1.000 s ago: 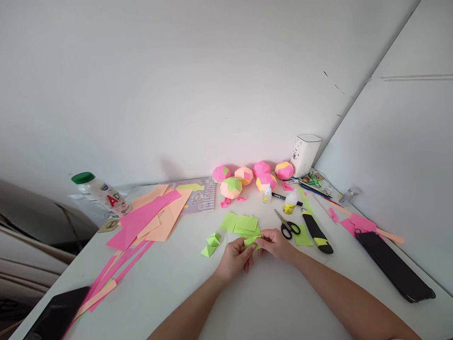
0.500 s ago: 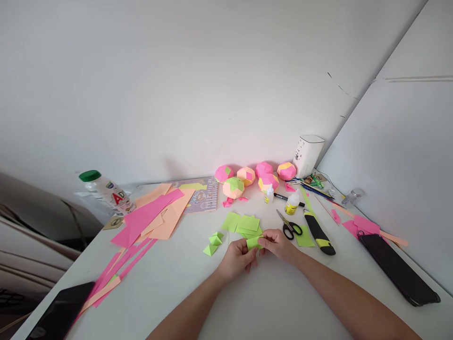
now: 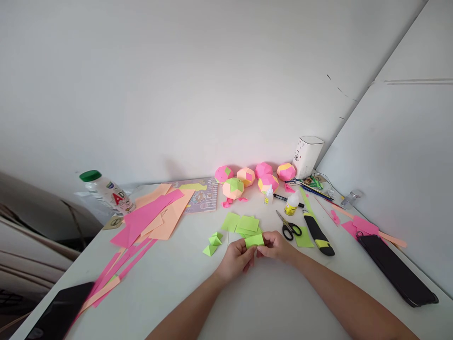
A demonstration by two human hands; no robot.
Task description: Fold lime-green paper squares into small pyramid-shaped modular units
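Note:
Between my two hands is a small piece of green paper, folded into a narrow rectangle. My left hand pinches its left end, and my right hand grips the right end and lower edge. Just behind the hands lie several flat green paper squares. Left of my left hand sit folded green paper pieces with raised points. To the right of my right hand are black-handled scissors, partly beside another green square.
Glue bottles and a utility knife stand or lie to the right. Paper balls line the wall. Pink and peach sheets spread at left, near a bottle and a phone. A black case lies far right.
The green paper now shows as a flatter, wider rectangle. My right thumb has moved down from its top to the lower edge; both hands stay in about the same place.

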